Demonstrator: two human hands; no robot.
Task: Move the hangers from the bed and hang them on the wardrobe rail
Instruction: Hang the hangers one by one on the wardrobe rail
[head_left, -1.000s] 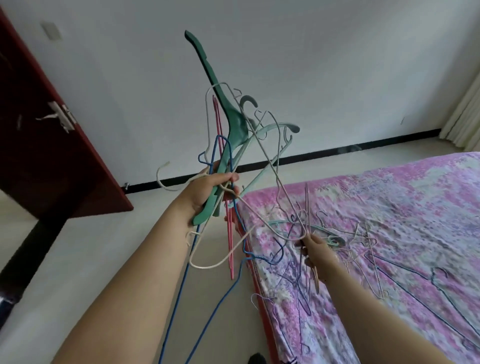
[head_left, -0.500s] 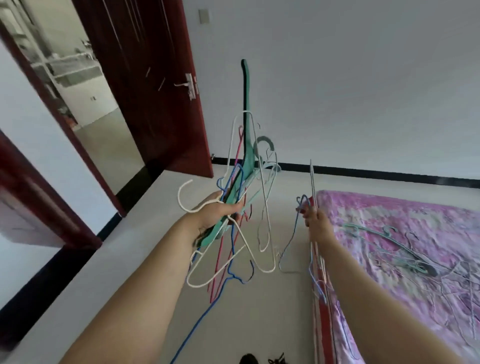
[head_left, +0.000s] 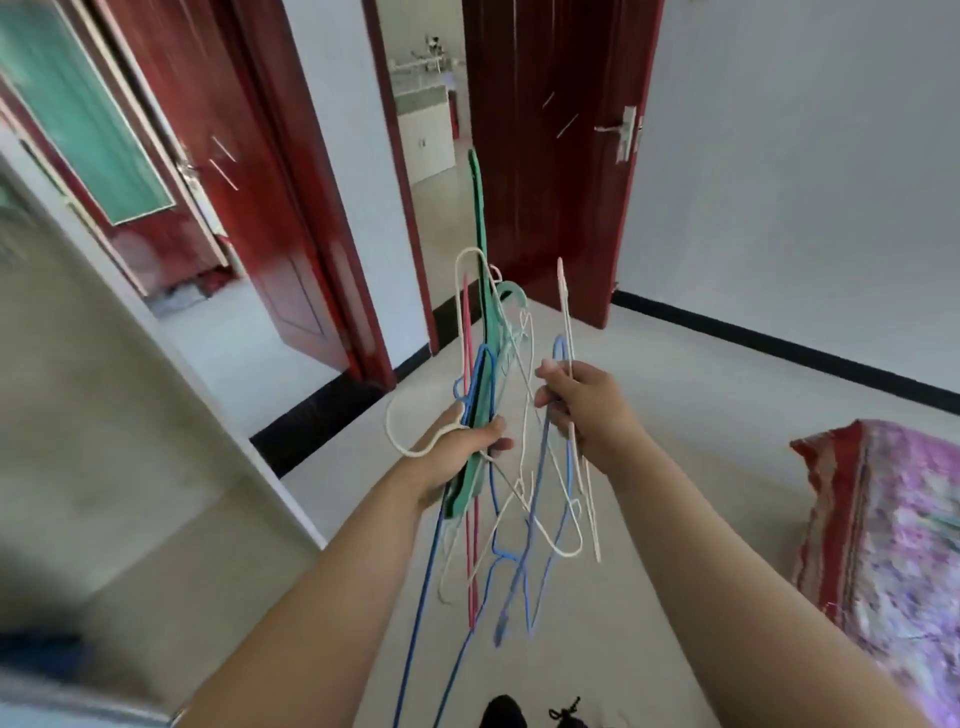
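Note:
My left hand (head_left: 457, 452) grips a tangled bundle of hangers (head_left: 480, 364): a tall green plastic one, plus white, pink and blue wire ones that stick up and dangle below the fist. Just to its right, my right hand (head_left: 587, 410) holds two thin hangers (head_left: 567, 317), a pale one and a blue one, upright. The two bunches hang close together and cross below the hands. The bed (head_left: 893, 525) with its pink flowered cover lies at the right edge. No wardrobe rail is in view.
A dark red door (head_left: 550, 156) stands open ahead onto a tiled room. A second red door (head_left: 218, 171) and a green glass panel (head_left: 83, 114) are at the left. A pale wall corner (head_left: 156, 415) juts out at the left. Black shoes (head_left: 535, 714) show at the bottom.
The view has swung left, away from the bed, toward the doorways. My right hand lifted its hangers off the bed and brought them close beside the left hand's bundle.

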